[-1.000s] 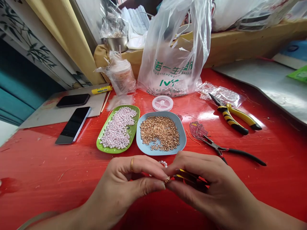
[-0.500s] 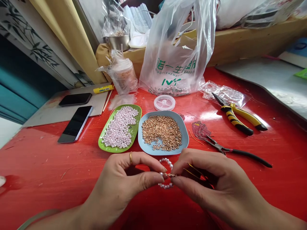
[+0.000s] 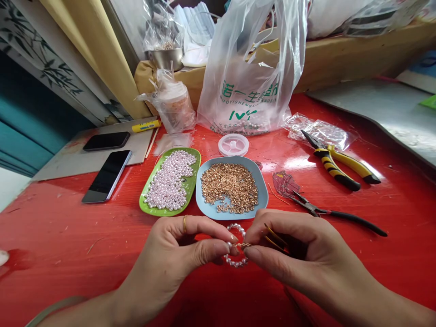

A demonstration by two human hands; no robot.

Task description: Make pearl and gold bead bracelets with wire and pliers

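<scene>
Green and oval, a shallow dish [image 3: 191, 182] held pale-pink pearly beads [image 3: 166, 184]. Nearer, the bare left hand [image 3: 166, 259] clamped thumb and forefinger on the left end of a thin gold-coloured chain [image 3: 242, 245]. A round loop of pearly beads [image 3: 237, 263] showed above and below the chain. The bare right hand [image 3: 325, 256] pinched its other end.

Left of the cup [image 3: 176, 105] lies a tube [image 3: 146, 126], and farther left, two phones [image 3: 106, 176]; behind the cup, a bowl [image 3: 167, 59].
</scene>
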